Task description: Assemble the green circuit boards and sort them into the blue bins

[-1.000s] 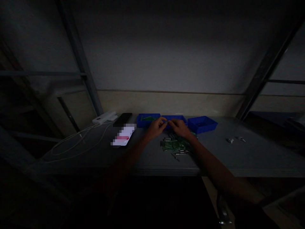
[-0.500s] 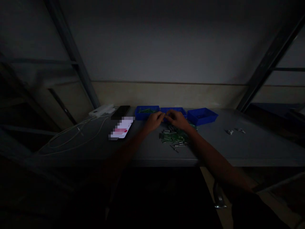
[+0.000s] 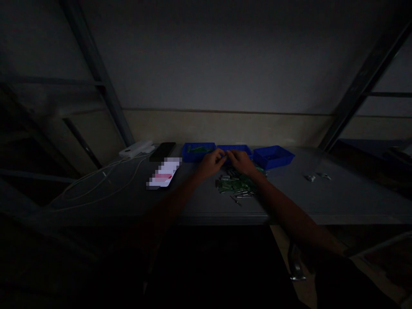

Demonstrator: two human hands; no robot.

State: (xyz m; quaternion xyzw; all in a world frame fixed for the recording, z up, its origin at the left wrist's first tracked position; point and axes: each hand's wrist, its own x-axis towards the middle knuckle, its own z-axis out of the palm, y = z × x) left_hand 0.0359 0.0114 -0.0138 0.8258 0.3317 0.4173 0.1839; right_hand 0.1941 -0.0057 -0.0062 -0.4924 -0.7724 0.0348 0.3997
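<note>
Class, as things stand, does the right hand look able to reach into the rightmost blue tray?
Probably yes: the right hand is just left of the rightmost blue tray, and nothing covers its open top.

My pile (image 3: 236,185) is green and silver on a grey table (image 3: 199,206). Behind the pile I see three blue bins (image 3: 273,162); to its left, a screen (image 3: 167,172), whitish with a pink band, and a black slab (image 3: 163,151); to its right, two white bits (image 3: 310,178).

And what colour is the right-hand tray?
The right-hand tray is blue, clearest in the head view.
</note>
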